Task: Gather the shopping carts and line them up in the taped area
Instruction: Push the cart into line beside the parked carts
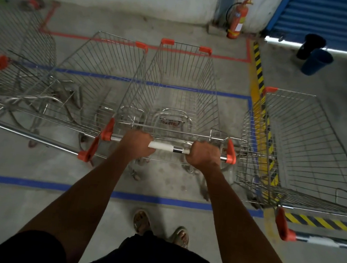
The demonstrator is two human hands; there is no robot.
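1. Both hands, left (137, 143) and right (203, 155), grip the handle (167, 147) of the centre cart (174, 87).
2. It stands inside the blue tape (27, 182), beside a cart at 10 o'clock (100, 72).
3. Likely step: aligning it; next, fetch the cart at 3 o'clock (312, 151) straddling the yellow line (260, 94).

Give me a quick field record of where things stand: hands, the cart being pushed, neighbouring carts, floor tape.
left hand: closed on the handle bar
right hand: closed on the same bar
held cart: centre, basket over the blue tape outline, nose reaching past it toward the red tape line
left neighbour cart: close alongside, angled slightly
far-left cart: partly out of frame
right cart: over the yellow-black striped tape, outside the blue outline
background: fire extinguisher by the wall
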